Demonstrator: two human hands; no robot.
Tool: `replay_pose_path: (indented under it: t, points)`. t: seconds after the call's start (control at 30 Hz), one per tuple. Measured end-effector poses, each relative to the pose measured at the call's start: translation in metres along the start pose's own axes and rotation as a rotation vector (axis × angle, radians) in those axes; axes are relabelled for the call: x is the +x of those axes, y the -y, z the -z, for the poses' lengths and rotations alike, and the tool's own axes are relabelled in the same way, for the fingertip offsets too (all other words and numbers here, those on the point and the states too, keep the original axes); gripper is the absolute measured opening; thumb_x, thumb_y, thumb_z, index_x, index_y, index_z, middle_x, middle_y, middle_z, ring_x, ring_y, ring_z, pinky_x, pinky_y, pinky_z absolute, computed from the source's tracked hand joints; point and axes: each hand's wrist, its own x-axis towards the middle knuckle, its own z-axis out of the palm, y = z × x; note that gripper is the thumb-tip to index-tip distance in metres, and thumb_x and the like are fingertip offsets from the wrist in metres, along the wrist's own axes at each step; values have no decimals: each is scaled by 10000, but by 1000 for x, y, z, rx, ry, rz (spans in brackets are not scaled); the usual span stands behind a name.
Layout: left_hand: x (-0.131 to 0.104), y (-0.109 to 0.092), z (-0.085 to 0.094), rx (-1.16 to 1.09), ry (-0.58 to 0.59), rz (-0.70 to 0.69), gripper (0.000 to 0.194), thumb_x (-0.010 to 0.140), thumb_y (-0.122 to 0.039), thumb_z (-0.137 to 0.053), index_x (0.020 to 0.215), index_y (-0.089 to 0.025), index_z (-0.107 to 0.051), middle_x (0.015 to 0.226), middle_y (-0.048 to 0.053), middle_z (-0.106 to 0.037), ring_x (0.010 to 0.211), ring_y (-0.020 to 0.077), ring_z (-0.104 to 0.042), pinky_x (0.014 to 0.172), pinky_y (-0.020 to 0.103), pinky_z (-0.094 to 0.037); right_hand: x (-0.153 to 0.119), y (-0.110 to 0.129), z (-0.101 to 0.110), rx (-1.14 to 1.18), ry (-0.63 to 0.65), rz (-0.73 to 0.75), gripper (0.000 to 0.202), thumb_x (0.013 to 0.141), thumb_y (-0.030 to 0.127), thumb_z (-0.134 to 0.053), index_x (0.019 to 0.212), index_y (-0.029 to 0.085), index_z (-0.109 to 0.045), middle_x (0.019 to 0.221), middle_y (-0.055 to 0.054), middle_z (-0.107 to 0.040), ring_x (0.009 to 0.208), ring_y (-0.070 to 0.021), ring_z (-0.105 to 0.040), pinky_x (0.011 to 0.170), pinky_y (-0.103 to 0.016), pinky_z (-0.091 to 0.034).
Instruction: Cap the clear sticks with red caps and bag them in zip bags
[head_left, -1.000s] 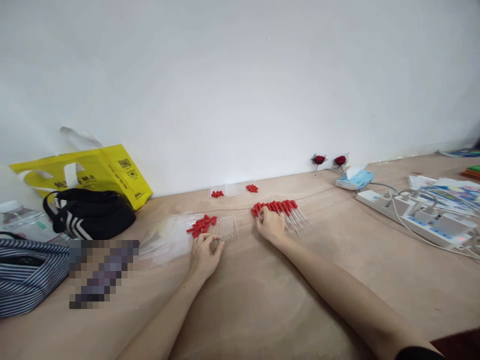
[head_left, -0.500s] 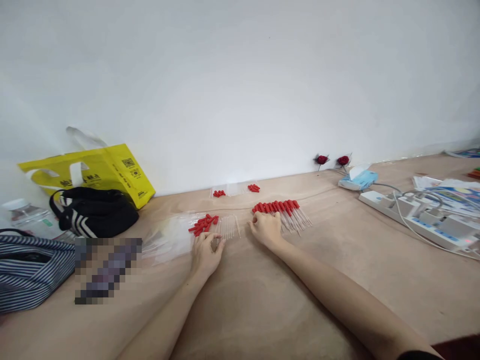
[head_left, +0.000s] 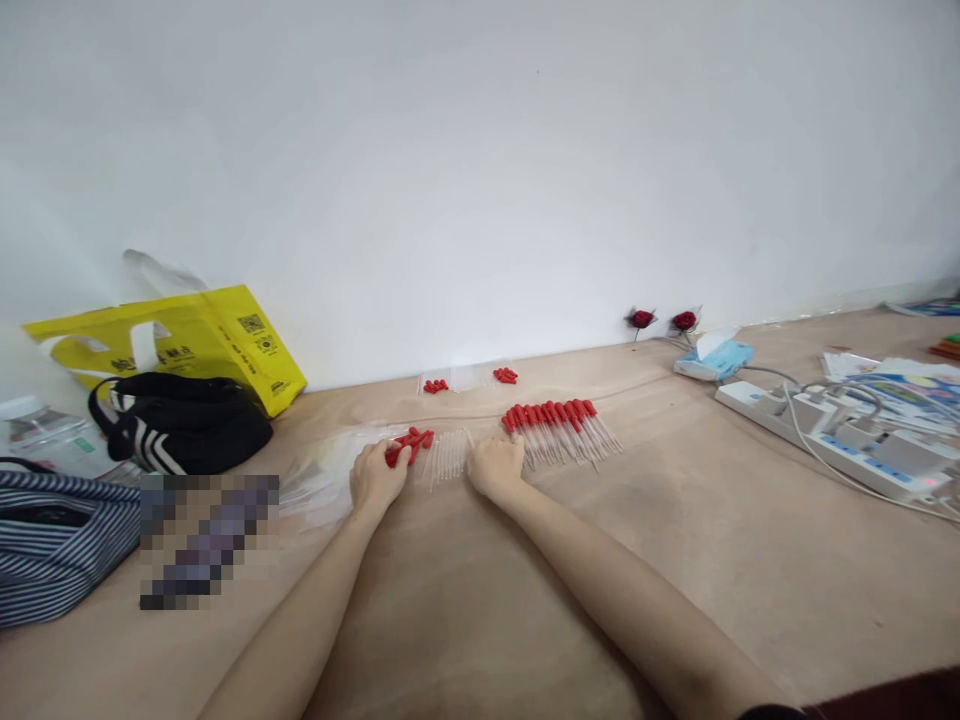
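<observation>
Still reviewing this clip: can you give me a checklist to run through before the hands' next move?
1. Left hand at the loose red pieces: ok.
2. Bare sticks lying between the hands: ok.
3. Right hand holding a stick: cannot tell, fingertips hidden.
4. Red-tipped sticks level at their lower ends: not ok, uneven.
5. Power strip away from both hands: ok.
</observation>
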Motion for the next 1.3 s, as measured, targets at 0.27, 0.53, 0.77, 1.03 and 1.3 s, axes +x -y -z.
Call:
replay_pose_path:
  t: [0.27,0.53,0.77,1.03,1.3]
  points:
    - [1,0,4,-96,-124,-59,198,732,-315,-484,725,-174,-622,775,86,-554,825,262,-527,790,382,-404,-9,-10,6,-7,-48,42,247,791,149,-391,908,62,-590,926,-191,-596,902,-271,-510,777,-380,-294]
    - [-50,-42,15,-574,65,-261,157,784,-313,-428,848,-173,-461,694,10,-536,614,149,-549,594,273,-467,-40,-81,5,256,-99,399,242,782,48,-328,919,129,-511,858,-84,-571,777,-177,-489,719,-301,-368]
    - [-88,-65,16,-803,460,-345,91,793,-213,-435,877,-183,-453,783,27,-570,723,149,-597,643,272,-483,-64,-122,7,291,-133,583,379,786,31,-331,1094,174,-498,897,-78,-553,810,-164,-497,737,-298,-371]
    - [-85,-58,24,-542,409,-458,260,668,-119,-508,911,-191,-566,855,33,-605,758,169,-572,699,302,-466,-67,-113,14,264,-141,572,163,847,157,-377,882,172,-536,819,-42,-587,753,-145,-515,735,-293,-296]
    - [-87,-67,22,-481,352,-499,200,788,-239,-480,857,-222,-668,943,60,-620,921,214,-548,818,377,-429,-71,-109,18,278,-161,583,174,853,208,-384,856,184,-556,764,-24,-607,686,-126,-523,733,-279,-266]
